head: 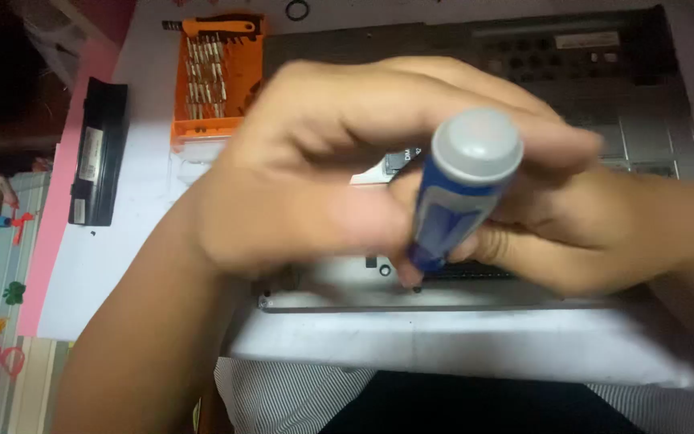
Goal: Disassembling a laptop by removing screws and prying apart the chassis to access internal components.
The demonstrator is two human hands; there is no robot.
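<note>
Screwdriver (459,193) over the upturned grey laptop (644,104), centre frame.
My right hand (596,233) grips its blue handle; my left hand (323,161) curls loosely beside it, its hold unclear to me.

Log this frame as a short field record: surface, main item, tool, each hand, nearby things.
surface: white table top
main item: grey laptop base, upturned, lying flat
tool: blue screwdriver with grey cap, upright, tip down at the laptop's near edge
left hand: blurred, fingers over the screwdriver's shaft
right hand: wrapped around the screwdriver from the right
nearby: orange bit set beside the laptop; black battery pack further left; small black ring at the far edge
</note>
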